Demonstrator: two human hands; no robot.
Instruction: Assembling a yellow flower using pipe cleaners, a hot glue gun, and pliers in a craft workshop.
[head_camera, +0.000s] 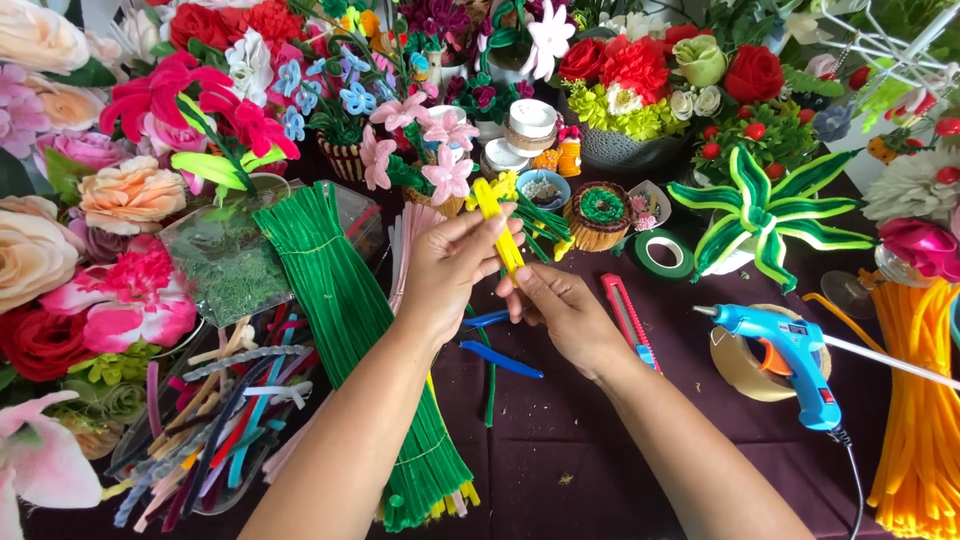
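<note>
Pinched between fingertips of left hand (450, 265) and right hand (565, 310): yellow pipe-cleaner piece (497, 225), held upright above dark purple tablecloth (600, 430). Near left: green pipe-cleaner bundle (350, 310). Right: red utility knife (628, 318), blue glue gun (785, 355) on tape roll (735, 365). Farther: green floral tape (662, 253), artificial flowers (640, 70).

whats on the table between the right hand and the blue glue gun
In the head view, a red utility knife lies on the dark cloth between the right hand and the blue glue gun; beyond it the cloth is bare.
</note>
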